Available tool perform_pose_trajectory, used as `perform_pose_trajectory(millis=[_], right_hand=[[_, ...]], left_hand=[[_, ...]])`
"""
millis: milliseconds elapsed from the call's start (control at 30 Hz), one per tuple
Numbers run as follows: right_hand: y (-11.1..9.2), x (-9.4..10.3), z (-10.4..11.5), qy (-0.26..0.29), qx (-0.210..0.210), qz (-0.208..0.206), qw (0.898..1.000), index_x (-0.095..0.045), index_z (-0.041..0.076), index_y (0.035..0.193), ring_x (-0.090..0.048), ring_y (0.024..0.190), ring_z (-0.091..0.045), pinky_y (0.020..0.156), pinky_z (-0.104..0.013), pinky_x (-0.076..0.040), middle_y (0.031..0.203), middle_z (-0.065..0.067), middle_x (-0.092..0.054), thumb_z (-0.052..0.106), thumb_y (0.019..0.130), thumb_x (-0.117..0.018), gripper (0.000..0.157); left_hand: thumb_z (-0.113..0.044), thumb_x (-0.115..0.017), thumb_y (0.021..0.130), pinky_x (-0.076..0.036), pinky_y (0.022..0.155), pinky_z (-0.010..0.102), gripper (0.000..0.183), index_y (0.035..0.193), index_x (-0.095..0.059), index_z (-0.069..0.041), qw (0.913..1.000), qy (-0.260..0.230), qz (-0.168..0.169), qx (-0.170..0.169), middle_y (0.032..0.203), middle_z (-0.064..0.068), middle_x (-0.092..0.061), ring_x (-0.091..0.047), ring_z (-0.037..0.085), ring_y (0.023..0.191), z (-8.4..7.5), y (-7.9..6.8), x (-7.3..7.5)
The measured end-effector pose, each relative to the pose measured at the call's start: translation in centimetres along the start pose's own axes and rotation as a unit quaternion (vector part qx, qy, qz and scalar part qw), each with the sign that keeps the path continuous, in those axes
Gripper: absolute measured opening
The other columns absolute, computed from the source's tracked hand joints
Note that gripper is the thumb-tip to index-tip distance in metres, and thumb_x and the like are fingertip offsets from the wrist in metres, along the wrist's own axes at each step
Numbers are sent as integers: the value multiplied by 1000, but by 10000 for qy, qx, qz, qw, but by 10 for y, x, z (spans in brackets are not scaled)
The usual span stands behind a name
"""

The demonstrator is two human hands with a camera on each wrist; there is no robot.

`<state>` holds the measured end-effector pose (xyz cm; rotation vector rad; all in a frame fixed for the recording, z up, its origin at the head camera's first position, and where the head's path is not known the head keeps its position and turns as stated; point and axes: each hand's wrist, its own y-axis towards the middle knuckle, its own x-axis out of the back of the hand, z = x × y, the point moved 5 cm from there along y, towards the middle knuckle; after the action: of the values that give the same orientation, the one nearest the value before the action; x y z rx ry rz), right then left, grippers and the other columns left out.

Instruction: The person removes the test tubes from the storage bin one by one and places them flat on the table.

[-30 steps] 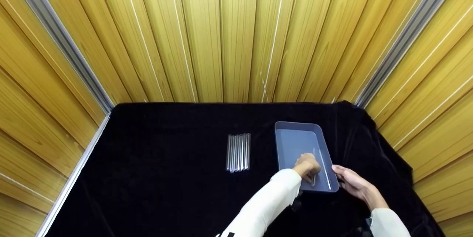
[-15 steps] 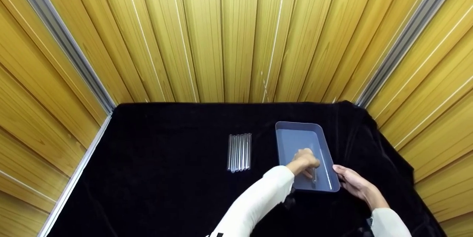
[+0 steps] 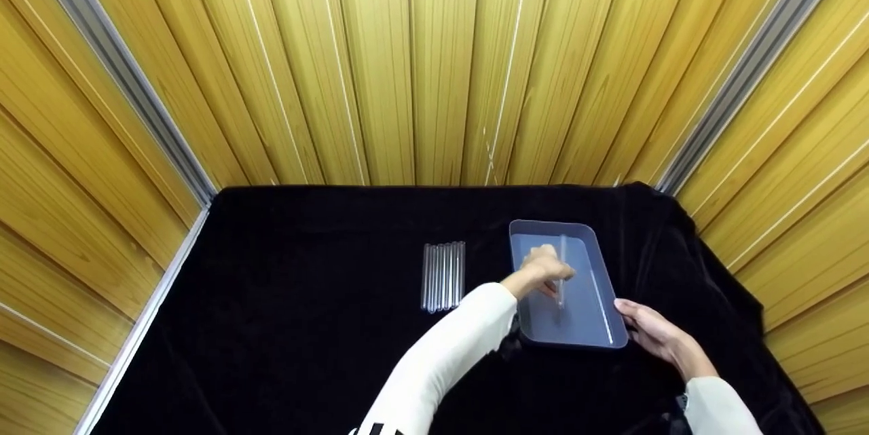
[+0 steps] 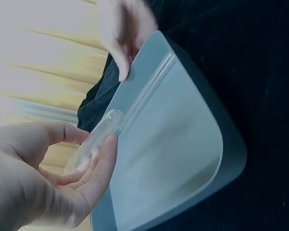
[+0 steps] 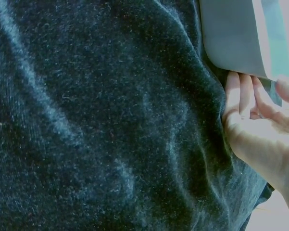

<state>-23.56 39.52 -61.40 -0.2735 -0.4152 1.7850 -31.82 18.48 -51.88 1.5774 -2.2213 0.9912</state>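
Note:
My left hand (image 3: pixel 545 267) pinches a clear test tube (image 4: pixel 98 137) between thumb and fingers, over the blue-grey tray (image 3: pixel 577 332). The tube's rounded end points out past the fingertips in the left wrist view. Another test tube (image 3: pixel 602 309) lies in the tray along its right wall. At the tray's near right corner, my right hand (image 3: pixel 655 332) grips the side, thumb at the rim and fingers against the outer wall (image 5: pixel 233 36).
Several clear test tubes (image 3: pixel 442 277) lie side by side left of the tray. Black cloth (image 3: pixel 285 326) covers the table. Yellow wood-patterned walls (image 3: pixel 380 68) with metal corner strips enclose the back and sides.
My left hand has lifted the test tube from the tray's right part and moved it left and farther back. The right hand has kept its grip on the tray.

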Motion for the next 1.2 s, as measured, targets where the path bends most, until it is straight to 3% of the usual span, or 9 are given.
perform_pose_trajectory(millis=[133, 300, 533, 667, 833, 900, 1200], right_hand=[[3, 0, 2, 53, 46, 101, 9999, -14, -18, 151, -58, 106, 5, 94, -24, -54, 123, 8, -65, 31, 111, -39, 67], [4, 2, 2, 57, 41, 125, 9999, -12, -18, 152, -58, 104, 6, 92, -24, -54, 122, 10, -65, 31, 111, -39, 69], [6, 5, 3, 49, 85, 209, 9997, -11, -19, 152, -58, 106, 6, 94, -23, -53, 124, 11, -64, 31, 111, -38, 70], [7, 5, 0, 161, 112, 319, 9993, -22, -16, 149, -60, 106, 4, 93, -25, -55, 119, 13, -65, 30, 111, -39, 61], [6, 5, -2, 309, 149, 414, 9986, -43, -2, 139, -62, 105, 2, 91, -25, -56, 113, 15, -67, 27, 111, -39, 41], [6, 5, -2, 331, 140, 409, 9985, -45, 2, 137, -62, 104, 2, 91, -25, -56, 112, 15, -68, 27, 111, -39, 36], [11, 5, 0, 180, 118, 302, 9993, -25, -14, 148, -60, 105, 3, 92, -25, -55, 116, 13, -66, 29, 111, -39, 59]], left_hand=[[-5, -74, 84, -68, 71, 42, 33, 63, -49, -10, 9972, -718, 197, -14, 72, 14, -70, -78, 37, 78, 3, -1, 15], [1, -69, 86, -66, 79, 48, 29, 65, -53, -10, 9883, -1356, 614, -334, 63, 6, -58, -76, 44, 90, 6, -5, 31], [3, -67, 85, -67, 76, 44, 24, 72, -53, -12, 9852, -1471, 652, -590, 67, 4, -61, -78, 39, 85, 13, -2, 53], [4, -68, 84, -67, 74, 45, 23, 76, -53, -11, 9856, -1518, 567, -491, 68, 5, -63, -78, 35, 76, 24, 1, 65], [3, -67, 85, -68, 74, 44, 20, 81, -53, -10, 9858, -1511, 591, -442, 76, 10, -68, -75, 31, 69, 39, 4, 83], [2, -67, 86, -68, 75, 43, 18, 83, -54, -10, 9871, -1440, 563, -422, 75, 8, -68, -76, 32, 73, 43, 5, 92], [2, -66, 88, -67, 79, 45, 22, 77, -53, -12, 9891, -1421, 230, -297, 68, 5, -64, -72, 28, 67, 55, 13, 125]])
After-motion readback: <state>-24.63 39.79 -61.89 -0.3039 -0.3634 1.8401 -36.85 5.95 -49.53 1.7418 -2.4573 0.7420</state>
